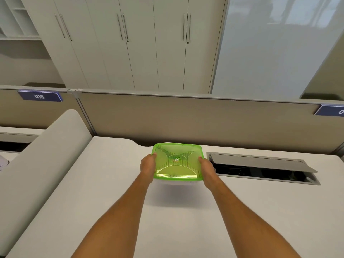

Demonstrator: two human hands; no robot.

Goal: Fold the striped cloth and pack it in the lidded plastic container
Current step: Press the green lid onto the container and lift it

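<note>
A plastic container (177,180) with a translucent green lid (177,161) is held above the white desk (93,192), its shadow falling on the desk below it. Dark stripes of the cloth (183,162) show faintly through the lid. My left hand (148,167) grips the container's left side. My right hand (207,171) grips its right side. The lid sits closed on the container.
An open cable hatch (260,168) with a raised grey flap lies in the desk just right of the container. A beige partition (186,120) runs along the desk's far edge. A curved white divider (46,149) rises on the left.
</note>
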